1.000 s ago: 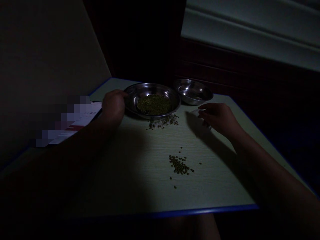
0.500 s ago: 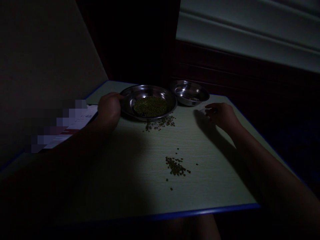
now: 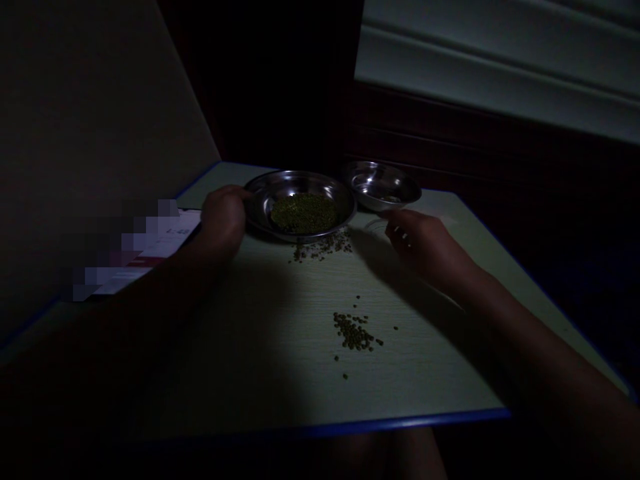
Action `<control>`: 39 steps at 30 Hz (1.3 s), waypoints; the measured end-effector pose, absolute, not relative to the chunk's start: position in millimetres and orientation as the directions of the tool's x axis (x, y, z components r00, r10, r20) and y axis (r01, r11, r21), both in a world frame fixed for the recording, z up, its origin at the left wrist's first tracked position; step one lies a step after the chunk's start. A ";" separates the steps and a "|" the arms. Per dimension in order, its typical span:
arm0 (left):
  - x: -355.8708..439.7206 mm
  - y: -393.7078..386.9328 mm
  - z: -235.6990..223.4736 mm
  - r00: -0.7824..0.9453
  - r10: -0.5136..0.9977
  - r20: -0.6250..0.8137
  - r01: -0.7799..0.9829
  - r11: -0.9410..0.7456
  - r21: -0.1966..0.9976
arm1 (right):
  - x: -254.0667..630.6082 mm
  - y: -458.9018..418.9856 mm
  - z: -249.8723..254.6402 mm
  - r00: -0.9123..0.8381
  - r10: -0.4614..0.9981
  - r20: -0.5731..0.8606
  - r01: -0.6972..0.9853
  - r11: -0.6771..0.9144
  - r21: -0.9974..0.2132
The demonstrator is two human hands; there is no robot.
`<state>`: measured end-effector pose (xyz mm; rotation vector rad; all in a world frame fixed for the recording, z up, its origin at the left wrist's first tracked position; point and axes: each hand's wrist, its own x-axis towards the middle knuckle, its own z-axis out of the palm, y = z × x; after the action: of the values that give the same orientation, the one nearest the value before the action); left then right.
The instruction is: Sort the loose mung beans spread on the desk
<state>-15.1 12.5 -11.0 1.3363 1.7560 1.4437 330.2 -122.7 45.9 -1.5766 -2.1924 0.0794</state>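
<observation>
In the head view, my left hand [image 3: 225, 215] is closed on the left rim of a wide steel dish [image 3: 255, 223]. Small green beans [image 3: 304, 213] fill the middle of that dish. My right hand [image 3: 419, 239] hovers above the table, just in front of a second steel bowl [image 3: 377, 202]. Its fingers are loosely bent with gaps between them, and I see nothing held in them. Scattered beans [image 3: 325, 248] lie against the near side of the dish. A loose pile of beans [image 3: 353, 331] rests closer to me.
The light-topped table [image 3: 300, 373] has a blue edge. A printed white and red box or packet [image 3: 167, 241], partly blurred out, lies beyond my left forearm. A wall stands at the left, and a pale slatted panel [image 3: 490, 73] is behind. The room is dark.
My right hand has moved left and slightly toward me, from beside the second bowl to in front of it. My left hand stays on the dish's rim. The view has shifted slightly.
</observation>
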 end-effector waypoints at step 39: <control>-15.2 13.1 -10.8 -0.385 0.900 0.202 0.398 -0.035 0.917 | 330.3 -121.0 39.3 -0.528 0.812 0.249 0.770 0.582 -0.263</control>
<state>-15.2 13.1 -10.8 1.3635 1.7800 1.4172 330.3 -121.0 39.3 -1.2855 -2.4724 0.1710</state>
